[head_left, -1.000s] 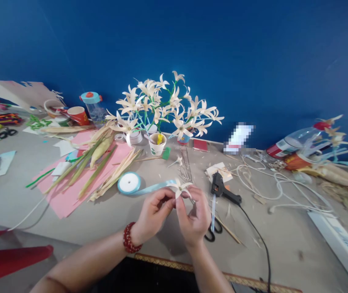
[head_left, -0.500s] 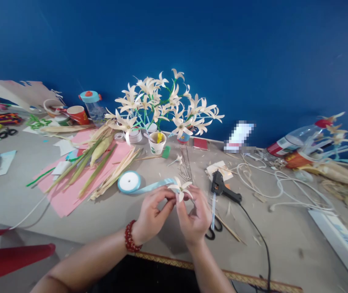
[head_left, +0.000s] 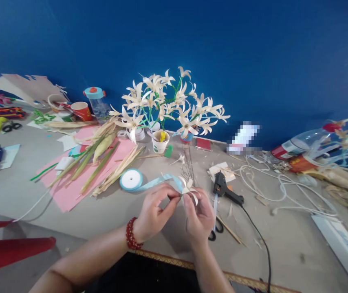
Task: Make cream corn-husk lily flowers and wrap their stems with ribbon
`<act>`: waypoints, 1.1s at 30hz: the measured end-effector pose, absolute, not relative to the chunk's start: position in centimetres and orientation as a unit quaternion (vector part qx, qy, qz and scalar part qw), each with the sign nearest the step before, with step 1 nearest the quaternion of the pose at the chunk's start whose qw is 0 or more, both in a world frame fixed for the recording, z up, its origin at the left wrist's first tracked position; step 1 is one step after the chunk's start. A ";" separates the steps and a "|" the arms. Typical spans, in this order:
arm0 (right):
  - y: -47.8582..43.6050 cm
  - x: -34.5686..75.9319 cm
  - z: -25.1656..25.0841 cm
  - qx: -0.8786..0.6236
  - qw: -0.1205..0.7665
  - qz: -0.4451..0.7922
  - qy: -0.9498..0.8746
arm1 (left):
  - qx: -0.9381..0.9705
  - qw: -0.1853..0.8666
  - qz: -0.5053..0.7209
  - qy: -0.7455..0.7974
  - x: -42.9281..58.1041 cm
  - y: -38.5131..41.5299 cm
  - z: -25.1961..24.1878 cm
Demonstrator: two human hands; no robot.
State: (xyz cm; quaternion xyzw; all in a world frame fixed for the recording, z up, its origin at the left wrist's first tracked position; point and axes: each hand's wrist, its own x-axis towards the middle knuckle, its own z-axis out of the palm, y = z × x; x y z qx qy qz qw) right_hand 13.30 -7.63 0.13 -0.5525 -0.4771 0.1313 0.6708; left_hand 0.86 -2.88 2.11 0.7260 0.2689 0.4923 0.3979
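Observation:
A small white flower [head_left: 188, 186] with curling petals is pinched in my right hand [head_left: 201, 217], which is closed just under its petals. My left hand [head_left: 157, 211] is closed too. Its thumb and forefinger meet at the flower's thin stem [head_left: 180, 195], mostly hidden by the fingers. From a white-and-blue spool [head_left: 131, 180], light blue ribbon [head_left: 155, 181] runs behind my left fingers and curves up beside the flower. Where its end lies I cannot tell. A black glue gun [head_left: 226, 189] rests right of my right hand, above black-handled scissors [head_left: 219, 224] partly hidden by that hand.
White flowers on green stems stand in a paper cup [head_left: 160, 144] at the back. Pink paper [head_left: 60, 199] carries husks and leaves to the left. A white cable [head_left: 279, 179], a power strip [head_left: 339, 244] and a plastic bottle [head_left: 302, 140] lie right. The glue gun's black cord [head_left: 262, 240] crosses the front.
The flower has tilted to the right in my right hand, and its base has come a little away from my left fingertips. The ribbon now arches higher beside it. The view has shifted slightly.

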 end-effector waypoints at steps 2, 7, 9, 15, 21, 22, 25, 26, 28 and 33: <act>-7.6 13.2 0.1 -0.552 0.675 0.134 -0.471 | 0.730 0.398 0.487 0.268 0.9 -2.9 2.1; -7.6 13.1 0.3 -0.549 0.683 0.137 -0.461 | 0.739 0.400 0.478 0.258 0.8 -3.0 2.3; -7.6 13.1 0.3 -0.545 0.686 0.139 -0.461 | 0.740 0.401 0.476 0.255 0.8 -3.0 2.4; -7.7 13.5 -0.3 -0.555 0.665 0.130 -0.482 | 0.743 0.397 0.475 0.255 0.9 -3.1 2.6; -7.6 13.6 -0.5 -0.556 0.663 0.118 -0.487 | 0.748 0.391 0.470 0.258 0.9 -3.0 2.5; -7.6 13.6 -0.4 -0.557 0.662 0.115 -0.489 | 0.749 0.389 0.470 0.258 0.9 -3.0 2.4; -7.5 13.6 -0.1 -0.560 0.662 0.115 -0.485 | 0.751 0.384 0.473 0.254 1.0 -2.9 2.3; -7.5 13.6 -0.1 -0.559 0.663 0.117 -0.484 | 0.753 0.381 0.473 0.255 1.0 -3.0 2.2; -7.5 13.5 0.0 -0.559 0.666 0.117 -0.480 | 0.753 0.372 0.472 0.269 1.0 -3.1 2.0; -7.5 13.4 0.1 -0.564 0.673 0.117 -0.464 | 0.770 0.308 0.487 0.274 0.8 -3.4 1.5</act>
